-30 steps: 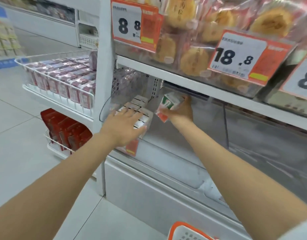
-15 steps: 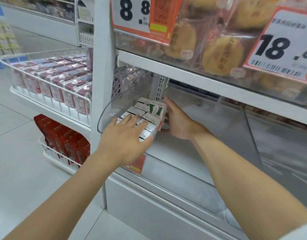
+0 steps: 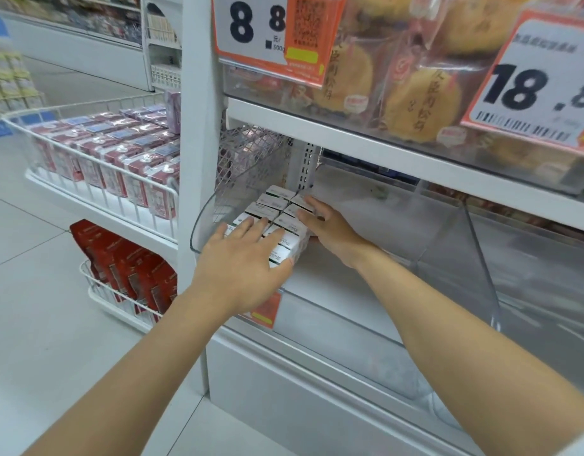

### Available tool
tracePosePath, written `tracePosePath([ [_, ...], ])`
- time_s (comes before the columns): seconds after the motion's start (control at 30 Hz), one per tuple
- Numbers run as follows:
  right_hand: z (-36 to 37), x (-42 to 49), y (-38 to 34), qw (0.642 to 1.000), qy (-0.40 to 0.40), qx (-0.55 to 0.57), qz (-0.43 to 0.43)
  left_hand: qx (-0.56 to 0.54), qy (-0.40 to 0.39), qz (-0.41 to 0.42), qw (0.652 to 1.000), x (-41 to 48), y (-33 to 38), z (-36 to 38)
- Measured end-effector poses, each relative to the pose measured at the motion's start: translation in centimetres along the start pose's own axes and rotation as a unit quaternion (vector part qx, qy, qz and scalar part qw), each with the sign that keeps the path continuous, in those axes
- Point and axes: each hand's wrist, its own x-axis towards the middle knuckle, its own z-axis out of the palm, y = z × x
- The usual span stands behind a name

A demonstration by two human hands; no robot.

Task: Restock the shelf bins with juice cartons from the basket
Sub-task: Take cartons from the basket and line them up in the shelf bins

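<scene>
**Step in hand: squaring the carton block (judged from hand positions).**

Your left hand point(image 3: 246, 261) lay flat on top of the front juice cartons point(image 3: 271, 200), with the fingers straight and spread and the thumb at the front edge of the nearest carton. Your right hand point(image 3: 330, 228) pressed straight, closed-up fingers against the right flank of the block. Neither hand pinched or gripped anything.

The cartons stood upright in two tight rows at the left end of the shelf bin point(image 3: 198, 232), near the mesh panel point(image 3: 248, 159). The rest of the bin, out to the clear divider point(image 3: 478, 255), held no cartons. The basket was not in view.

**Recommended technique**

1. You needed only light downward pressure from the left palm, enough to stop the front cartons tipping.
2. You needed the right hand to push low and evenly along the flank, so that the rows slid as one unit and did not fan apart.
3. You needed the tops flush before either hand was lifted.

**Materials and shapes**

- The cartons were small rectangular bricks with flat, pale tops and crisp edges (probably coated paperboard, so likely to dent under a hard squeeze).
- The bin was smooth transparent plastic with a rounded front corner, so the cartons probably slid on it easily.
- The mesh panel was open diamond lattice, and a carton corner could have snagged in it.
</scene>
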Motion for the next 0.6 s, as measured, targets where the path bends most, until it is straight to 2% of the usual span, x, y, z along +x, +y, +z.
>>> tracePosePath([
  [0.07, 0.0, -0.1, 0.3, 0.999, -0.010, -0.015, 0.030, -0.001, -0.004, 0.000, 1.000, 0.0, -0.1, 0.0],
  [0.13, -0.1, -0.5, 0.1, 0.996, -0.004, -0.079, 0.051, -0.001, -0.015, -0.001, 1.000, 0.0, -0.1, 0.0],
  [0.23, -0.5, -3.1, -1.0, 0.983, 0.019, -0.180, 0.034, -0.020, -0.031, -0.001, 0.999, -0.2, 0.2, -0.5],
  [0.3, -1.3, -6.2, -1.8, 0.965, 0.007, -0.263, -0.004, -0.039, 0.001, 0.003, 0.999, -0.7, 0.7, -1.2],
  [0.37, -2.3, -9.9, -2.5, 0.942, -0.012, -0.329, -0.060, 0.011, 0.077, 0.022, 0.997, -1.7, 1.7, -1.9],
  [0.43, -3.3, -13.7, -3.5, 0.938, 0.031, -0.330, -0.096, 0.043, 0.132, 0.033, 0.990, -3.5, 3.3, -2.3],
  [0.53, -4.5, -19.5, -4.9, 0.936, 0.118, -0.305, -0.131, -0.047, 0.166, 0.015, 0.985, -6.7, 6.9, -2.3],
  [0.6, -5.0, -23.4, -4.7, 0.927, 0.141, -0.312, -0.156, -0.108, 0.150, 0.008, 0.983, -8.9, 9.6, -1.3],
])
